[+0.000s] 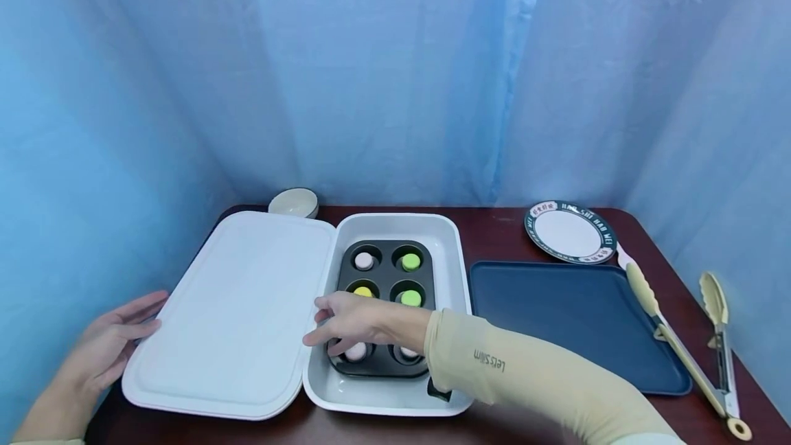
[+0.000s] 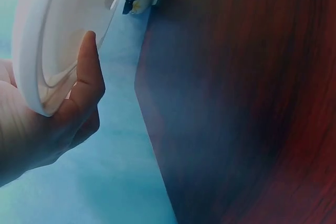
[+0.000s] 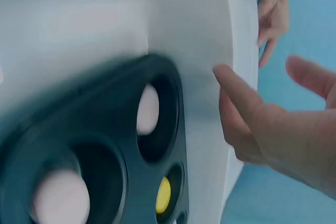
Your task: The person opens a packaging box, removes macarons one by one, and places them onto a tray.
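Note:
My left hand (image 1: 114,335) grips the left edge of a large white lid (image 1: 235,314), its thumb and fingers on opposite faces. In the left wrist view the lid (image 2: 58,35) is tilted above the table. My right hand (image 1: 355,321) reaches across a white rectangular box (image 1: 448,307), its fingers extended and spread at the box's left rim, beside the lid's right edge. Inside the box lies a dark muffin tin (image 1: 386,294), with green pieces (image 1: 410,262), a yellow piece (image 1: 362,291) and pale pink pieces (image 1: 363,261) in its cups. My right forearm hides part of the tin.
A bowl (image 1: 294,203) stands behind the lid. Right of the box lies a dark blue tray (image 1: 556,321), with a rimmed plate (image 1: 570,232) behind it. Cream-tipped tongs (image 1: 717,335) rest at the far right, one arm over the tray. Blue curtains (image 1: 395,74) surround the table.

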